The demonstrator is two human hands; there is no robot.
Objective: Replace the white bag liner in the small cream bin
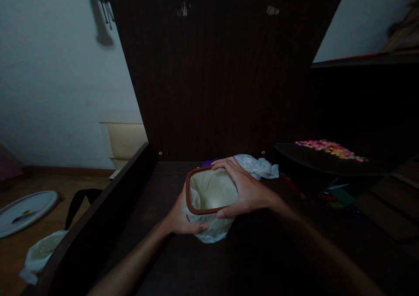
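Observation:
A small bin with a brown rim (203,211) is between my two hands, and a whitish plastic liner (211,232) covers its inside and hangs over its outside. My left hand (183,219) grips the bin's left side, thumb across the front below the rim. From the right, my right hand (244,189) clasps the rim, fingers over the far edge and thumb at the near one. Nothing but the liner shows inside the bin. Just behind it, a crumpled white plastic bag (258,166) lies on the dark wooden surface (147,208), beside a bit of something purple.
A dark wooden panel (212,77) rises behind. On the right, a dark shelf (304,160) carries a pile of small colourful pieces (330,149). Left of a raised side board (98,217), a white oval lid-like thing (29,211) and a plastic bag (42,254) lie lower down.

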